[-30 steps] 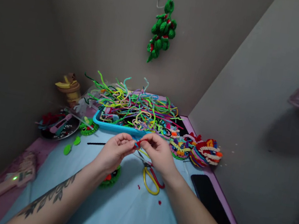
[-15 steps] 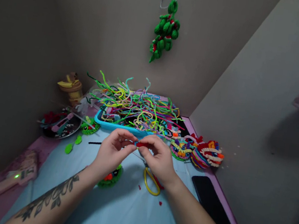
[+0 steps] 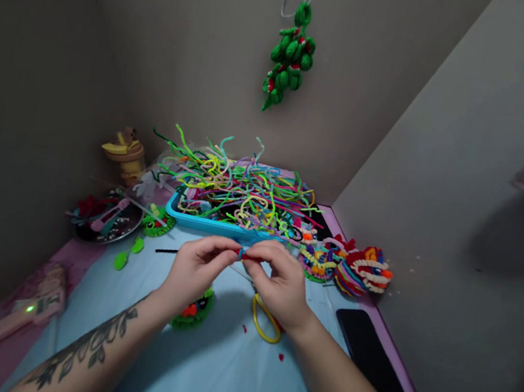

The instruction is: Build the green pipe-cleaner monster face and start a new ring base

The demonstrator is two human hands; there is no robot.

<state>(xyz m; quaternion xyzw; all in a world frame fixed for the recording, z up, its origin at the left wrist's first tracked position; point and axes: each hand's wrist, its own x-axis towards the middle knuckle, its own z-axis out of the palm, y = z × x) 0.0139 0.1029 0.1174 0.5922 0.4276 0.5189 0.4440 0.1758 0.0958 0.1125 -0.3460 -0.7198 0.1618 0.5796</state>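
My left hand (image 3: 194,269) and my right hand (image 3: 280,280) meet above the light blue table cover, fingertips pinched together on a small red pipe-cleaner piece (image 3: 246,256). Both hands are closed on it. Under my left hand lies a green round pipe-cleaner piece (image 3: 195,310) with orange and black bits. Yellow and red scissors (image 3: 266,321) lie under my right hand, partly hidden by it.
A blue tray (image 3: 198,222) heaped with coloured pipe cleaners stands behind the hands. Finished colourful craft pieces (image 3: 360,268) sit at the right, a black phone (image 3: 377,363) nearer. A dark dish (image 3: 105,224) and a pink glue gun (image 3: 8,318) are at the left. A green ornament (image 3: 290,55) hangs on the wall.
Both hands have sunk slightly and turned while working the red piece between the fingertips. The view has shifted a little.
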